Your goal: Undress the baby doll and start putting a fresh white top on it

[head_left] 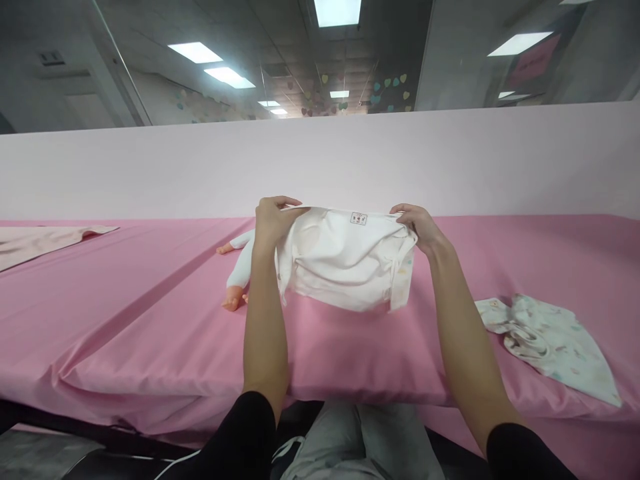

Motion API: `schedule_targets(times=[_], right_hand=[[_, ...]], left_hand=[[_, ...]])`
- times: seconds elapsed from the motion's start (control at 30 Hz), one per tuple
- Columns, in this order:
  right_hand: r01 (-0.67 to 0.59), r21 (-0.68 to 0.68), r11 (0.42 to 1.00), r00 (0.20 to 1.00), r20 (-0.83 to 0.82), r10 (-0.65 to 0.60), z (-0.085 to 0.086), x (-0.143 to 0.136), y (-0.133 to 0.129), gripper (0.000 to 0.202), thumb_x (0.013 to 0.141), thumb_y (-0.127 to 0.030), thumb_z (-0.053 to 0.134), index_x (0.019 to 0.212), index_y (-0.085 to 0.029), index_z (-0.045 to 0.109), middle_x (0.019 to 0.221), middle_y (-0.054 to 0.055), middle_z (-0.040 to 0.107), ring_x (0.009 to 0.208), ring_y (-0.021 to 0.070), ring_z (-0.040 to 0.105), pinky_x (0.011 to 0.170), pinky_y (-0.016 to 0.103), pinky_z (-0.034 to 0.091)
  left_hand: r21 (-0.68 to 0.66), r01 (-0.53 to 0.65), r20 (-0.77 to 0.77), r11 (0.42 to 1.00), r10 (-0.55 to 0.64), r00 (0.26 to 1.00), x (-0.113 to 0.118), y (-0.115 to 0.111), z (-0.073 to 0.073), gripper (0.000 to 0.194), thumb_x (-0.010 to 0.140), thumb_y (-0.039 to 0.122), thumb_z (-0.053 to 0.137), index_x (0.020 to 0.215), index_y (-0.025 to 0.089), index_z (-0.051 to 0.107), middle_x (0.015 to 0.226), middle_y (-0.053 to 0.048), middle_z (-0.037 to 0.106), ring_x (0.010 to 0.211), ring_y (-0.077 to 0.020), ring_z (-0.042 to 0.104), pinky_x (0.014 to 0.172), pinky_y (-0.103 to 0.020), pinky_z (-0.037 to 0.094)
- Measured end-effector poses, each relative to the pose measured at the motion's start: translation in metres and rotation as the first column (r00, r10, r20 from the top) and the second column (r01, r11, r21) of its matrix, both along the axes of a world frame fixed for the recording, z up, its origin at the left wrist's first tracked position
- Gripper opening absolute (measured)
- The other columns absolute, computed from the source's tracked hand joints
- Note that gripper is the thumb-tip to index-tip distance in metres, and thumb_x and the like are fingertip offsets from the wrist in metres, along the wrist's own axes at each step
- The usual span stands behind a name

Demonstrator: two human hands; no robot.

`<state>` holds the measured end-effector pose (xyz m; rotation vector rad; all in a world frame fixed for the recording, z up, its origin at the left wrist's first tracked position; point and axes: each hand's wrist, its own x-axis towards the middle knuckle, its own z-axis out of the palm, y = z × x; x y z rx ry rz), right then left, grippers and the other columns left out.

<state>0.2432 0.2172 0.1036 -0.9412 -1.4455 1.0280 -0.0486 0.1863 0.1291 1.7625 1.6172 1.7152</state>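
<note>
A small white garment (345,257) with a printed label near its upper edge is held up over the pink-covered table. My left hand (277,220) pinches its upper left corner, thumb and fingers closed on the cloth. At the upper right, my right hand (417,225) grips the same edge, fingers closed. The cloth hangs in folds between both hands. Behind my left forearm lies a doll (241,267) in pale clothes; a hand and feet show, while the rest is hidden by my arm and the garment.
A crumpled patterned white cloth (555,343) lies on the right of the pink table cover (150,333). Pale pink fabric (45,241) lies at the far left. A low white wall (200,167) with glass above it stands behind the table.
</note>
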Motion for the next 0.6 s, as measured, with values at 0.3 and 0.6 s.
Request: schedule_targets(times=[0.3,0.6], right_hand=[[0.142,0.342,0.929,0.96,0.181,-0.213,-0.006,0.011,0.003,0.018,0.062,-0.029,0.068,0.073,-0.018,0.059,0.08,0.001,0.057,0.064,0.0101,0.05,0.055,0.022,0.04],[0.01,0.186,0.983,0.99,0.135,-0.035,0.008,0.023,-0.012,0.033,0.06,-0.032,0.076,0.089,-0.019,0.067,0.068,0.001,0.06,0.067,0.0147,0.055,0.063,0.028,0.045]], left_hand=[[-0.07,0.391,0.395,0.918,-0.334,0.856,-0.008,0.014,-0.006,0.039,0.052,0.032,0.076,0.085,0.013,0.07,0.078,-0.006,0.068,0.074,-0.0185,0.063,0.068,-0.029,0.05],[-0.036,0.331,0.397,0.943,-0.291,0.87,-0.01,0.01,-0.004,0.038,0.053,0.034,0.076,0.085,0.014,0.071,0.08,-0.007,0.069,0.077,-0.0195,0.063,0.069,-0.029,0.051]])
